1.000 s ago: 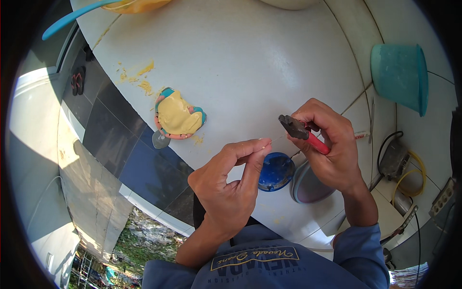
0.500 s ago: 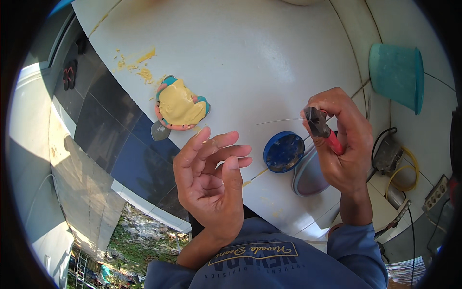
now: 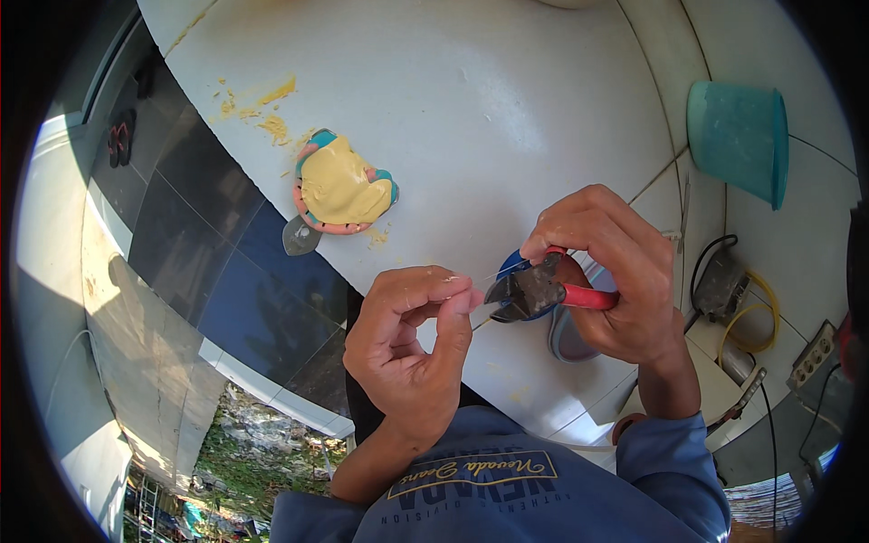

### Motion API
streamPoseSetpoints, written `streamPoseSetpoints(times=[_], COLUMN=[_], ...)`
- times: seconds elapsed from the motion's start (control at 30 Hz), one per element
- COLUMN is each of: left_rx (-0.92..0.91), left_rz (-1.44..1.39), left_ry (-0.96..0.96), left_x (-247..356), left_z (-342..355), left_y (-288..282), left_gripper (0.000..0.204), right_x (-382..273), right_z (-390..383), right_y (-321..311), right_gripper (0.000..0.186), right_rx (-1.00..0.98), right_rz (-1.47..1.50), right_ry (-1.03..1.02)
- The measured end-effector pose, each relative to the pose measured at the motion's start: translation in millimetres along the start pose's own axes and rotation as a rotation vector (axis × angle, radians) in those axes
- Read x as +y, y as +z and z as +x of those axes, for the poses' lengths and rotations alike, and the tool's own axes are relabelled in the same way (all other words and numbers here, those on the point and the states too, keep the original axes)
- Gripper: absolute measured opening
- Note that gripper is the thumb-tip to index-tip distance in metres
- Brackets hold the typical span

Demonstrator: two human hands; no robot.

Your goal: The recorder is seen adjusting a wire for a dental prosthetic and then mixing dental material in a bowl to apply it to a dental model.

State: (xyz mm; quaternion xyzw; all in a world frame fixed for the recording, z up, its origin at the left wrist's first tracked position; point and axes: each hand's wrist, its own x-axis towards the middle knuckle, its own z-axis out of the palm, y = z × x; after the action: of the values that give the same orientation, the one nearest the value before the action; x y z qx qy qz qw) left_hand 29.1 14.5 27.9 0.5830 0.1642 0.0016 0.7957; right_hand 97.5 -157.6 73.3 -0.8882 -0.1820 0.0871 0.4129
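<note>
My right hand (image 3: 625,281) is closed round red-handled cutting pliers (image 3: 534,288), their dark jaws toward my left hand. A thin metal wire (image 3: 496,274) runs from my right fingertips to my left hand (image 3: 407,335), which pinches its end between thumb and finger. Behind the pliers, partly hidden, is a round blue lid or shallow dish (image 3: 512,263). Farther left on the white surface (image 3: 471,109) sits a pink and teal mould (image 3: 303,204) topped with smooth pale yellow paste (image 3: 339,185). A grey metal handle (image 3: 300,236) juts from it past the table edge.
Yellow crumbs (image 3: 273,127) lie beyond the mould. A teal plastic tub (image 3: 738,140) stands at the far right. Near it are a dusty device (image 3: 720,281), a yellow cable (image 3: 769,317) and a power strip (image 3: 813,355). A greyish oval container (image 3: 579,335) sits under my right wrist.
My right hand has turned the pliers and moved left and down, toward my left hand. My left hand has closed from an open pose into a pinch on the wire.
</note>
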Motion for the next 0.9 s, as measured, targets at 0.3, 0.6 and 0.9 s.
streamPoseSetpoints(times=[0.3, 0.6, 0.9], left_rx=[0.052, 0.058, 0.014], left_rz=[-0.068, -0.132, -0.173], left_ry=[-0.045, -0.103, -0.123], left_x=[-4.0, 1.1, 3.6], left_z=[0.7, 1.6, 1.3], left_y=[-3.5, -2.0, -1.3], left_gripper=[0.013, 0.011, 0.012], right_x=[-35.1, -28.3, -29.8], right_z=[-21.5, -34.5, -28.3], right_y=[-6.9, 16.4, 22.0], right_gripper=[0.035, 0.027, 0.019], right_rx=[-0.152, -0.278, -0.262], right_rz=[0.128, 0.219, 0.233], right_ry=[0.226, 0.515, 0.518])
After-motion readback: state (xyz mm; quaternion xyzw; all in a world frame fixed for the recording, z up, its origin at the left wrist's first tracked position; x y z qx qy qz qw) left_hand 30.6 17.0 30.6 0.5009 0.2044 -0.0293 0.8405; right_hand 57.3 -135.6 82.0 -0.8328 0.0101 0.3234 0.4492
